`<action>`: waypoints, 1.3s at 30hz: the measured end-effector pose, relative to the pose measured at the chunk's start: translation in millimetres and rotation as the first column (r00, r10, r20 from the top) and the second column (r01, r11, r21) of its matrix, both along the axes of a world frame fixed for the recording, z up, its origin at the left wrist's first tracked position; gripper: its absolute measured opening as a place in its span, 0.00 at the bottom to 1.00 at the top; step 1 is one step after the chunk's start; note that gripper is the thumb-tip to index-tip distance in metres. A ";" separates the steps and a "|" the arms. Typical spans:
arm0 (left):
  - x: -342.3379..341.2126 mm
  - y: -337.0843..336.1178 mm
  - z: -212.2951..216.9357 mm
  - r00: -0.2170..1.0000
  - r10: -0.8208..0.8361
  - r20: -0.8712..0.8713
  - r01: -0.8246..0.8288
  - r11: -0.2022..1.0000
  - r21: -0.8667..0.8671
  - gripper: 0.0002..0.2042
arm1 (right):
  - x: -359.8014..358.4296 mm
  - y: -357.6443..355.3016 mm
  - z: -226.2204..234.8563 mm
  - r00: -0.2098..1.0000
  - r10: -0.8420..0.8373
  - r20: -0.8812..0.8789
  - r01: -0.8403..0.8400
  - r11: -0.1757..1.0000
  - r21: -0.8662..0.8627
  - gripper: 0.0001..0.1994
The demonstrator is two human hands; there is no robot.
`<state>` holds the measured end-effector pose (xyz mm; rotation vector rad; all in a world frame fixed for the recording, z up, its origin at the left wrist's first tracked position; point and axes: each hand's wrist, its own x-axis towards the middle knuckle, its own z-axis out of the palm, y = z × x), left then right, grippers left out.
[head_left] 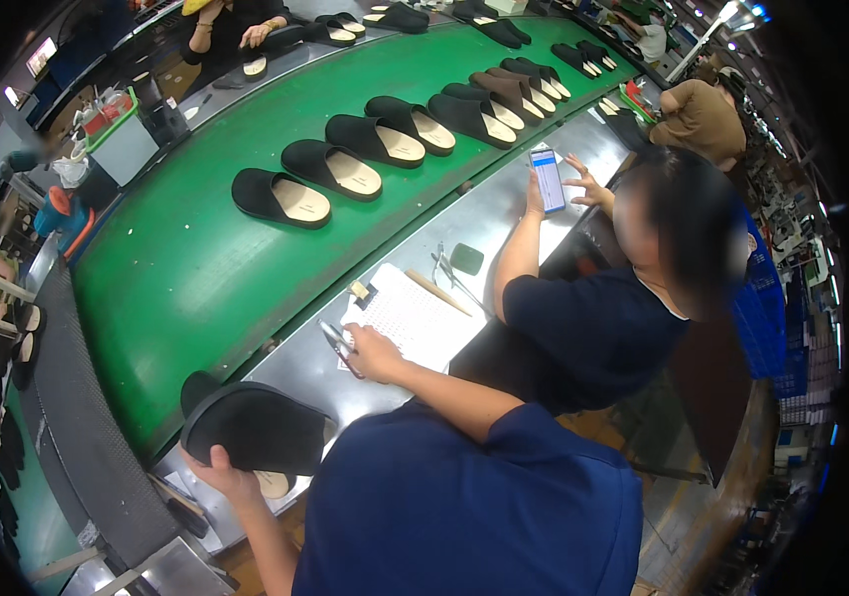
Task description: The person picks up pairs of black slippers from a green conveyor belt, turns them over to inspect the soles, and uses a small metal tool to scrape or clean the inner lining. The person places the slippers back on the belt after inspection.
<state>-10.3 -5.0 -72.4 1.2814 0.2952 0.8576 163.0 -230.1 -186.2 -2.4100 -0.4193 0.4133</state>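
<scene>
My left hand (221, 475) grips a black clog (258, 429) at its edge, lower left, with its dark sole turned toward me. Partly hidden behind it are another black shoe (196, 389) and a pale insole (274, 484). My right hand (375, 354) is closed around a small metal hand tool (335, 338) with a dark red handle; its exact kind is unclear. That hand rests at the left edge of a printed paper sheet (415, 320) on the metal ledge (305, 360). A black-and-tan clip (359, 290) sits at the sheet's corner.
Black and brown clogs (355, 171) line the green conveyor belt (176, 288). Pliers (454, 276) and a green pad (466, 258) lie on the ledge. At my right, a co-worker (593, 318) holds a phone (547, 181). Another person (241, 30) handles a shoe across the belt.
</scene>
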 end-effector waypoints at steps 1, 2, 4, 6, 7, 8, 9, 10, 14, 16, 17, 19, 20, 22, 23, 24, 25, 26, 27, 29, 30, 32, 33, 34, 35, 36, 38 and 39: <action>-0.1 -1.1 0.8 1.000 -0.010 -0.001 0.010 1.000 0.010 0.27 | 4.7 3.6 11.4 0.992 -0.011 -0.125 0.030 0.988 0.149 0.20; 0.1 -1.6 1.2 1.000 -0.020 -0.003 0.020 1.000 0.019 0.28 | 13.4 7.1 23.8 0.968 -0.003 -0.250 0.077 0.955 0.288 0.19; 6.8 -14.0 11.7 0.997 0.039 -0.063 -0.040 0.999 -0.014 0.33 | 19.5 20.7 82.1 0.916 0.030 -0.400 0.236 0.767 0.597 0.14; 12.7 -12.9 10.0 0.996 0.021 -0.089 -0.020 1.000 0.009 0.34 | 17.3 37.7 134.4 0.896 0.141 -0.422 0.301 0.506 0.808 0.11; 13.2 -11.3 7.4 0.995 0.017 -0.103 -0.015 1.000 0.021 0.34 | 13.3 40.7 163.3 0.883 0.238 -0.405 0.275 0.439 0.856 0.11; 11.1 -9.0 3.3 0.996 -0.007 -0.087 0.010 0.999 0.037 0.33 | 9.3 44.8 183.9 0.862 0.342 -0.375 0.245 0.367 0.898 0.11; 17.6 -7.1 -3.6 0.996 -0.052 -0.068 0.056 0.997 0.050 0.33 | 9.7 44.5 186.3 0.875 0.379 -0.301 0.161 0.358 0.920 0.11; 22.9 -6.4 -8.1 0.994 -0.097 -0.049 0.100 0.993 0.065 0.33 | 8.5 44.7 187.0 0.881 0.417 -0.226 0.076 0.346 0.935 0.11; 29.7 -22.9 10.2 0.995 -0.057 -0.081 0.060 0.998 0.032 0.34 | -9.3 43.6 189.5 0.874 0.455 -0.170 0.019 0.318 0.948 0.08; 26.9 -23.6 10.8 0.995 -0.053 -0.085 0.055 0.998 0.025 0.34 | -14.5 44.7 183.9 0.895 0.408 -0.181 0.057 0.298 0.953 0.06; 25.9 -24.0 11.1 0.995 -0.049 -0.088 0.051 0.998 0.022 0.34 | -14.3 44.7 180.0 0.899 0.399 -0.183 0.054 0.314 0.948 0.06; 23.0 -22.8 12.1 0.996 -0.034 -0.077 0.036 0.999 0.022 0.33 | -13.9 44.9 175.4 0.900 0.394 -0.186 0.044 0.342 0.939 0.05; 22.9 -22.8 12.2 0.997 -0.023 -0.073 0.025 0.999 0.023 0.33 | -14.2 44.0 174.7 0.905 0.373 -0.203 0.053 0.375 0.925 0.06; 18.9 -17.4 8.1 0.996 -0.032 -0.080 0.034 0.999 0.025 0.32 | -16.1 47.7 166.4 0.924 0.347 -0.159 0.018 0.376 0.926 0.06; 16.8 -14.6 5.6 0.996 -0.022 -0.088 0.024 0.999 0.028 0.32 | -18.2 49.1 164.2 0.931 0.327 -0.162 0.036 0.359 0.933 0.06; 14.8 -14.4 4.9 0.994 -0.013 -0.104 0.016 0.999 0.028 0.31 | -19.9 50.7 162.8 0.931 0.324 -0.166 0.050 0.338 0.940 0.06; 13.8 -14.5 6.4 0.993 -0.002 -0.122 0.005 1.000 0.028 0.31 | -22.8 52.4 165.0 0.930 0.323 -0.174 0.066 0.317 0.946 0.05; 13.0 -13.9 7.9 0.990 -0.038 -0.134 0.041 0.999 0.018 0.30 | -27.0 50.6 171.8 0.926 0.325 -0.193 0.075 0.342 0.937 0.06; 12.4 -12.8 9.7 0.987 -0.079 -0.138 0.080 0.997 0.003 0.29 | -29.6 50.7 178.2 0.924 0.323 -0.204 0.075 0.370 0.926 0.06; 13.2 -13.0 18.7 0.985 -0.147 -0.088 0.144 0.989 -0.036 0.27 | -34.2 55.7 179.6 0.931 0.328 -0.158 0.023 0.379 0.925 0.06; 13.1 -12.0 18.9 0.982 -0.169 -0.078 0.166 0.985 -0.053 0.27 | -35.3 57.6 177.4 0.932 0.326 -0.161 0.026 0.380 0.924 0.07; 10.5 -9.7 22.2 0.979 -0.187 -0.076 0.182 0.981 -0.069 0.26 | -38.5 64.9 177.7 0.934 0.332 -0.130 -0.024 0.422 0.906 0.07; 9.6 -9.4 22.8 0.980 -0.182 -0.077 0.176 0.982 -0.072 0.26 | -40.4 66.8 177.4 0.938 0.327 -0.116 -0.044 0.442 0.896 0.07; 9.0 -9.2 23.0 0.981 -0.179 -0.077 0.173 0.982 -0.075 0.26 | -43.4 67.9 183.1 0.918 0.351 -0.184 0.001 0.463 0.886 0.06; 8.5 -9.1 23.2 0.981 -0.178 -0.077 0.172 0.982 -0.078 0.26 | -45.0 71.6 184.7 0.941 0.326 -0.090 -0.088 0.494 0.865 0.06; 8.9 -10.4 23.5 0.982 -0.173 -0.079 0.168 0.984 -0.066 0.26 | -45.7 75.1 186.2 0.952 0.305 0.008 -0.176 0.525 0.833 0.06; 9.8 -13.5 24.3 0.983 -0.165 -0.084 0.162 0.986 -0.039 0.27 | -47.5 80.1 194.8 0.955 0.246 0.165 -0.280 0.573 0.770 0.06; 11.0 -14.7 25.6 0.982 -0.169 -0.088 0.165 0.985 -0.049 0.27 | -47.2 79.1 196.4 0.965 0.246 0.093 -0.225 0.589 0.776 0.06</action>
